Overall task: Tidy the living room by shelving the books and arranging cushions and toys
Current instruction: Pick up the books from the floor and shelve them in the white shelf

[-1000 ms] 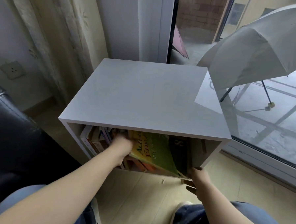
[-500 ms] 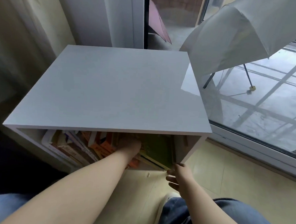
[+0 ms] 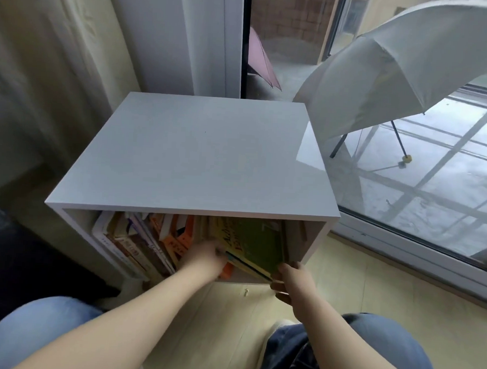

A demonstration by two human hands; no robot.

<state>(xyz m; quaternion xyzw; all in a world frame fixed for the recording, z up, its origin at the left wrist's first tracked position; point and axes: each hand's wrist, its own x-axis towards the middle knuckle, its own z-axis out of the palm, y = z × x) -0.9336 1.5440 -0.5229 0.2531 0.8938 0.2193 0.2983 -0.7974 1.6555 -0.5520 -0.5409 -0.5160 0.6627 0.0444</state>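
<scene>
We are seating the green book into the right end of the white shelf unit. It leans leftward against the row of orange and brown books, its lower edge jutting out past the shelf front.

Left hand: grip pressed at the book's left lower edge, where it meets the orange spines; whether the fingers are closed on it we cannot tell. Right hand: fingers closed around the book's lower right corner, just in front of the shelf's right wall.

To do this step well, in our judgement: hold the neighbouring spines back with the left, tip the book upright with the right, then push it in level so that its corner does not catch on the wall.
</scene>
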